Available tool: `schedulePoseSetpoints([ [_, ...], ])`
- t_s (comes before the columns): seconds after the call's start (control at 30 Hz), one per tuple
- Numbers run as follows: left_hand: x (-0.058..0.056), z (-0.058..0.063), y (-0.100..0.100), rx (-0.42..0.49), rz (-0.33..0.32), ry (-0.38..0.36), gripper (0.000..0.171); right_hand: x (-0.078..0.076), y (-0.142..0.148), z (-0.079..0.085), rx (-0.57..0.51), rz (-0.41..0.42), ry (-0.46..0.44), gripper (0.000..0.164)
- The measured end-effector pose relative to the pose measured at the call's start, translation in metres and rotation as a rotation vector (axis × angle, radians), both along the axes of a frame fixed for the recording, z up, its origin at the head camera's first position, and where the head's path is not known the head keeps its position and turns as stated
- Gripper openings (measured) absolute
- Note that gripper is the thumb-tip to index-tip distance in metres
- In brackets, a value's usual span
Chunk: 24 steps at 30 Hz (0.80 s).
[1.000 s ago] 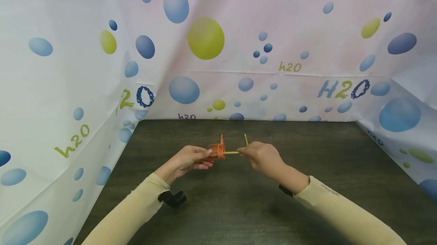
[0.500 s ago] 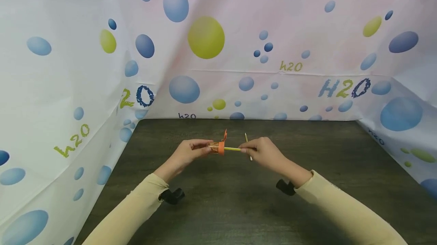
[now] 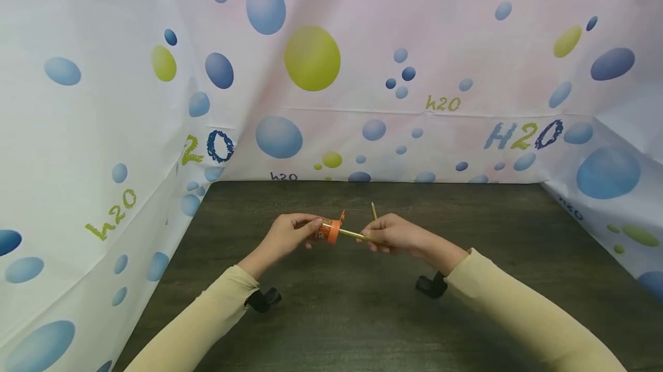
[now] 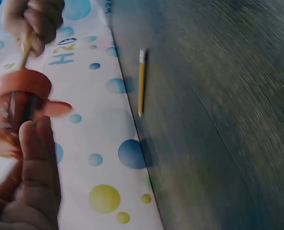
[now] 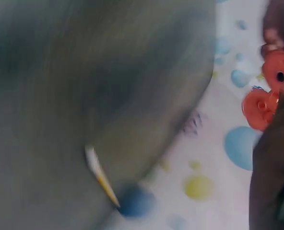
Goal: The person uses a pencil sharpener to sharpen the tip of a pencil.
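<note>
My left hand (image 3: 291,238) holds a pencil sharpener (image 3: 331,232) by its clear body, between thumb and fingers. It has an orange top, and reddish-brown contents show through the body. The orange flip lid (image 4: 58,108) hangs open beside the top. My right hand (image 3: 397,232) pinches a yellow pencil (image 3: 353,234), whose front end sits in the sharpener's hole, hidden from sight. In the head view the sharpener and pencil slope down to the right, held over the table. The right wrist view shows the orange sharpener top (image 5: 279,72) at its edge, blurred.
A second yellow pencil (image 4: 141,86) lies on the dark wooden table (image 3: 342,314), just behind my right hand in the head view. A white sheet with blue and green dots (image 3: 440,72) surrounds the table at the back and sides.
Half a second ago the sharpener and pencil were nearly level; now they tilt down to the right. My right hand has turned with its fingers on the pencil. The second pencil stays put.
</note>
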<state>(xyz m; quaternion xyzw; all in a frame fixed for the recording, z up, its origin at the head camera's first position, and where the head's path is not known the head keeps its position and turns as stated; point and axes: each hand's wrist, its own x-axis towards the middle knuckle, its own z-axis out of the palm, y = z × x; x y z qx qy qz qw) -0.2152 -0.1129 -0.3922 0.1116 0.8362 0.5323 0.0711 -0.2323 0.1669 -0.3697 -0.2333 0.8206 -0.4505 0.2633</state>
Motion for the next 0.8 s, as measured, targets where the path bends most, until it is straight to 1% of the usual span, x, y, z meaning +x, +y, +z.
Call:
schedulePoseSetpoints([
  [0.03, -0.001, 0.0, 0.0, 0.028, 0.021, -0.048, 0.048, 0.002, -0.002, 0.0, 0.037, 0.019, 0.184, 0.032],
  [0.1, -0.002, -0.001, -0.001, 0.104, 0.026, -0.147, 0.053, 0.007, -0.004, -0.002, 0.148, 0.057, 0.633, 0.026],
  [0.13, -0.003, -0.002, -0.003, 0.146, 0.018, -0.194, 0.055, 0.009, -0.004, -0.003, 0.199, 0.063, 0.855, 0.024],
  [0.17, -0.003, -0.002, -0.004, 0.191, 0.003, -0.239, 0.055, 0.011, -0.005, -0.005, 0.242, 0.06, 1.048, 0.023],
  [0.23, -0.003, -0.002, -0.007, 0.264, -0.04, -0.309, 0.053, 0.013, -0.005, -0.009, 0.282, 0.053, 1.383, 0.028],
  [0.27, -0.002, -0.002, -0.008, 0.289, -0.066, -0.331, 0.052, 0.013, -0.004, -0.011, 0.287, 0.048, 1.515, 0.032],
  [0.3, -0.002, -0.002, -0.009, 0.307, -0.084, -0.344, 0.051, 0.012, -0.004, -0.013, 0.281, 0.042, 1.608, 0.036],
  [0.33, -0.001, -0.002, -0.009, 0.316, -0.096, -0.348, 0.05, 0.012, -0.004, -0.014, 0.27, 0.038, 1.672, 0.041],
  [0.37, -0.001, -0.001, -0.009, 0.315, -0.104, -0.342, 0.05, 0.011, -0.004, -0.016, 0.258, 0.031, 1.716, 0.044],
  [0.4, 0.0, -0.001, -0.008, 0.305, -0.108, -0.326, 0.049, 0.011, -0.004, -0.017, 0.249, 0.027, 1.74, 0.046],
  [0.43, 0.001, -0.001, -0.007, 0.288, -0.11, -0.306, 0.048, 0.012, -0.004, -0.017, 0.244, 0.021, 1.742, 0.047],
  [0.47, 0.002, -0.002, -0.006, 0.262, -0.107, -0.279, 0.046, 0.013, -0.004, -0.018, 0.244, 0.017, 1.72, 0.045],
  [0.5, 0.003, -0.002, -0.004, 0.23, -0.101, -0.245, 0.046, 0.015, -0.004, -0.018, 0.244, 0.014, 1.665, 0.041],
  [0.53, 0.004, -0.002, -0.003, 0.189, -0.093, -0.199, 0.046, 0.017, -0.004, -0.017, 0.242, 0.016, 1.588, 0.036],
  [0.57, 0.004, -0.002, -0.002, 0.145, -0.086, -0.149, 0.045, 0.019, -0.004, -0.015, 0.236, 0.024, 1.468, 0.029],
  [0.6, 0.005, -0.002, -0.002, 0.093, -0.078, -0.095, 0.045, 0.02, -0.003, -0.013, 0.221, 0.042, 1.3, 0.024],
  [0.63, 0.006, -0.002, -0.001, 0.045, -0.071, -0.044, 0.045, 0.02, -0.003, -0.009, 0.193, 0.063, 1.111, 0.02],
  [0.67, 0.007, -0.002, -0.001, 0.001, -0.063, 0.004, 0.045, 0.019, -0.001, -0.006, 0.154, 0.081, 0.901, 0.019],
  [0.7, 0.008, -0.002, -0.001, -0.033, -0.056, 0.046, 0.046, 0.017, 0.0, -0.002, 0.104, 0.094, 0.657, 0.021],
  [0.77, 0.01, -0.001, 0.0, -0.074, -0.061, 0.114, 0.044, 0.008, 0.005, 0.005, 0.006, 0.091, 0.161, 0.029],
  [0.8, 0.011, 0.0, 0.001, -0.085, -0.06, 0.13, 0.044, 0.003, 0.008, 0.007, -0.026, 0.083, -0.045, 0.031],
])
